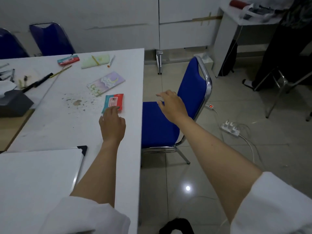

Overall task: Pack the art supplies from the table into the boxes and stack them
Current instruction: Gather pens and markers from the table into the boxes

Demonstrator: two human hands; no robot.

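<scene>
My left hand lies on the white table, its fingertips touching the near edge of a red and teal packet. My right hand hovers with spread fingers over the seat of a blue chair, off the table's right edge, holding nothing. Beyond the packet lies a purple booklet. At the far edge sit a second red and teal packet, a green booklet with a yellow pencil across it, and an orange-tipped marker. A black brush and several pens lie at the left.
A dark tissue box stands at the left edge. A white board with a black corner covers the near table. Paint flecks stain the middle. A power strip and cables lie on the tiled floor. A person's legs stand at the far right.
</scene>
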